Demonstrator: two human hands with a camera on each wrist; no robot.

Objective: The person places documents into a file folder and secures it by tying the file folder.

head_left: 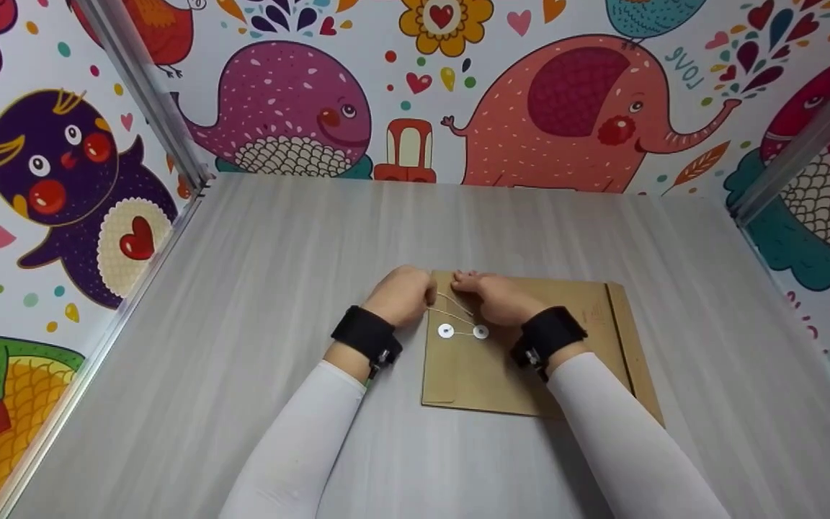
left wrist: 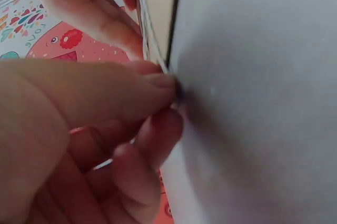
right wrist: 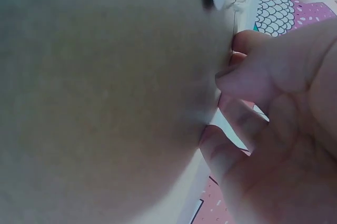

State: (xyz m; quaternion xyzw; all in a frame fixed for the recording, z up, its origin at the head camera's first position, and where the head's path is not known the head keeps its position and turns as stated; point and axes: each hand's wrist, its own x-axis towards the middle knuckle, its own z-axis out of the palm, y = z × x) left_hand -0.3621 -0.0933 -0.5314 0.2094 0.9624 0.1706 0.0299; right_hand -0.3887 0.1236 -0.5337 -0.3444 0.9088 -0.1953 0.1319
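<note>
A brown kraft paper envelope lies flat on the table, with its flap at the left end. Two white round buttons, one on the flap and one beside it, are linked by a thin pale string. At the envelope's upper left edge, my left hand pinches the string's loose part between thumb and curled forefinger; the left wrist view shows the string running up from the fingertips. My right hand rests on the envelope's upper part, its fingertips pressing the surface.
The pale wood-grain table extends around the envelope. Metal rails and walls with cartoon animal prints bound it at the back and sides. A dark strip crosses the envelope near its right end.
</note>
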